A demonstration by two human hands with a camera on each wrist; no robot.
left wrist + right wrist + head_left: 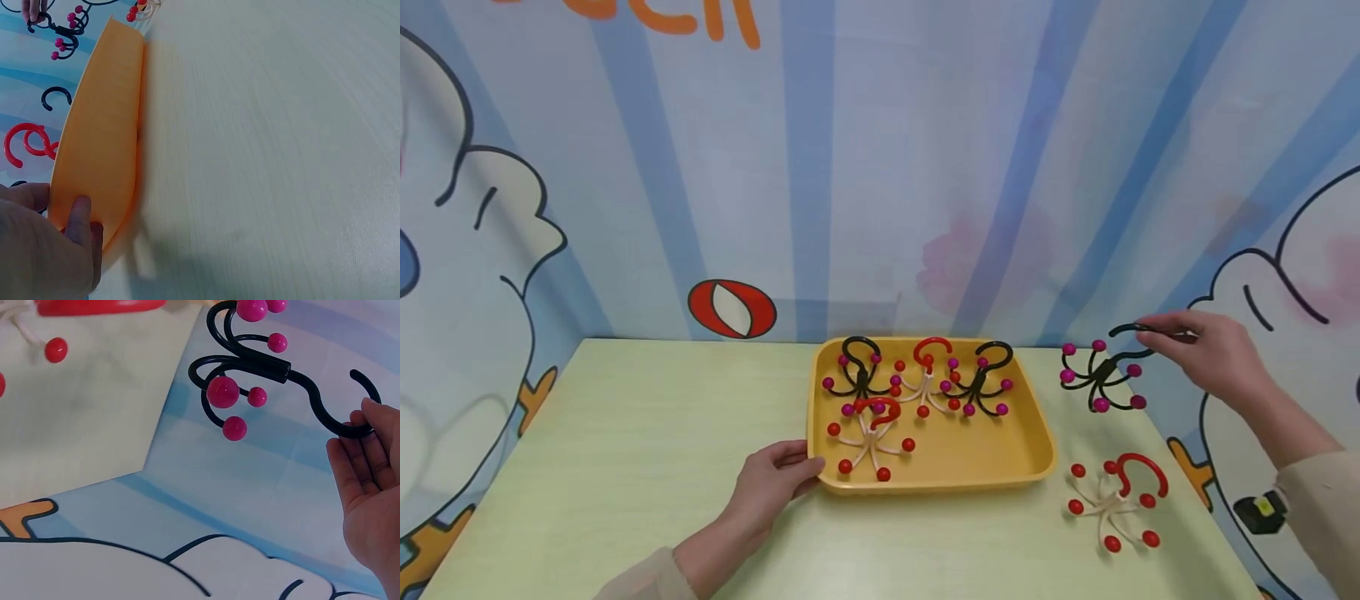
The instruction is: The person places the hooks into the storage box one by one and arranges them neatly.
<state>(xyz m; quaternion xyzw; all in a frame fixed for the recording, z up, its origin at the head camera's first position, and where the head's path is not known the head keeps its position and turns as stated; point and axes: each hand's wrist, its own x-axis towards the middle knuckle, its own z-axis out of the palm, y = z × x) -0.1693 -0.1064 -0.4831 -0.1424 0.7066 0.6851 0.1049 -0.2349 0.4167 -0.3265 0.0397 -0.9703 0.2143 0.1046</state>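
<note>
In the head view my left hand [765, 490] grips the near left corner of a yellow tray [955, 458], thumb on the rim. My right hand [1213, 354] pinches the hooked handle of a black massager [1103, 372] with magenta ball tips. It hangs in the air right of the tray, and the right wrist view shows its hook [325, 415] against the fingers. Inside the tray lie two black massagers, left [862, 379] and right [978, 383], and two white ones with red hooks, back [927, 385] and front [871, 442].
Another white massager [1108, 504] with a red hook and red balls lies on the pale table [647, 433], right of the tray. A printed backdrop [880, 183] rises behind the table and wraps both sides.
</note>
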